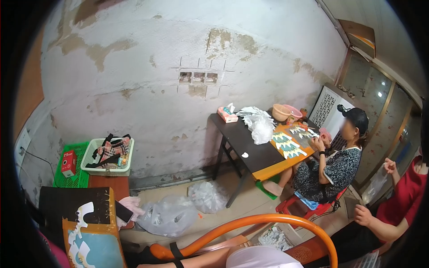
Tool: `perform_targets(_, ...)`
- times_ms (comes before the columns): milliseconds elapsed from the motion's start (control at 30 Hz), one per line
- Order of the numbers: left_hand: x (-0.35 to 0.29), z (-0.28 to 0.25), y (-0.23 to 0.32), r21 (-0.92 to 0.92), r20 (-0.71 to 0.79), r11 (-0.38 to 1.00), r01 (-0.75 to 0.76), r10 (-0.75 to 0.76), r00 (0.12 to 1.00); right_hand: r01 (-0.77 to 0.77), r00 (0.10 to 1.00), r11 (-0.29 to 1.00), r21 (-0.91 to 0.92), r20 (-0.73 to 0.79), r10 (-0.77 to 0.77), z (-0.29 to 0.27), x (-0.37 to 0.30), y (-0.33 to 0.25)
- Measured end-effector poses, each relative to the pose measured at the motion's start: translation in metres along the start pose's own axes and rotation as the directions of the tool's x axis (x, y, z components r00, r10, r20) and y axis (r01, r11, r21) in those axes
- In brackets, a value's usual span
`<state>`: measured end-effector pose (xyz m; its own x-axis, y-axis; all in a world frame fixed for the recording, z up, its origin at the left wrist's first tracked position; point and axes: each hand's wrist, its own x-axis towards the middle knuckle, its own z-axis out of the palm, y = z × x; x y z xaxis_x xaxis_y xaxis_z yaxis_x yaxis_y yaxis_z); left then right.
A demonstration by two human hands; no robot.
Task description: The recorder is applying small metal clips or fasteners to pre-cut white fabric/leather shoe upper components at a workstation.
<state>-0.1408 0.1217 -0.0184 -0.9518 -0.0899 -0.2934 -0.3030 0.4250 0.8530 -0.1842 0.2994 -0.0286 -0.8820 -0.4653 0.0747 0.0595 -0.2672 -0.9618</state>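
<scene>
Neither of my hands shows. A bare forearm (201, 259) with a pale sleeve, seemingly my right, runs along the lower edge; its hand is out of view. A black strap (175, 255) crosses it and the orange curved chair rail (250, 219). Nearest on the left is a dark table (67, 196), bearing white scalloped cut-outs (84, 212) and a blue sheet (102, 246). A phone (123, 211) lies beside it against a pink cloth (132, 205). At the far table (237, 145), a seated person in a black cap (328, 174) handles a small white piece with both hands.
Rows of teal-and-white cut-outs (288, 145), a tissue box (228, 114) and plastic baskets (280, 112) occupy the far table. Filled clear bags (167, 215) lie on the floor. A white basket (107, 166) of cloth stands left. A person in red (404, 196) stands right, near a clear bag.
</scene>
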Motion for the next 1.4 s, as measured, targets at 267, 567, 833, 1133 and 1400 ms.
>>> perform_targets(267, 0.004, -0.010, 0.005, -0.085, 0.205, 0.983, 0.165, -0.145, 0.968, 0.035, 0.999, 0.989, -0.142, 0.035, -0.030, 0.003, -0.002, -0.007)
perform_targets(567, 0.004, 0.017, -0.032, -0.456, -0.113, 0.791, -0.409, 0.404, 0.908, -0.042, 0.996, 0.999, 0.012, 0.081, 0.041, 0.003, -0.004, -0.021)
perform_targets(833, 0.002, 0.005, -0.018, -0.696, 0.045, 0.664, -0.274, 0.420, 0.906, -0.314, 0.943, 0.938, 0.147, 0.166, 0.289, 0.005, 0.017, -0.028)
perform_targets(1133, -0.003, -0.013, -0.027, -0.809, 0.024, 0.572, -0.133, 0.258, 0.966, -0.258, 0.895, 0.920, -0.295, 0.285, 0.343, 0.009, 0.042, -0.037)
perform_targets(1400, -0.008, -0.016, -0.012, -0.692, -0.103, 0.698, -0.187, 0.160, 0.982, -0.261, 0.903, 0.941, -0.214, 0.291, 0.317, 0.006, 0.040, -0.024)
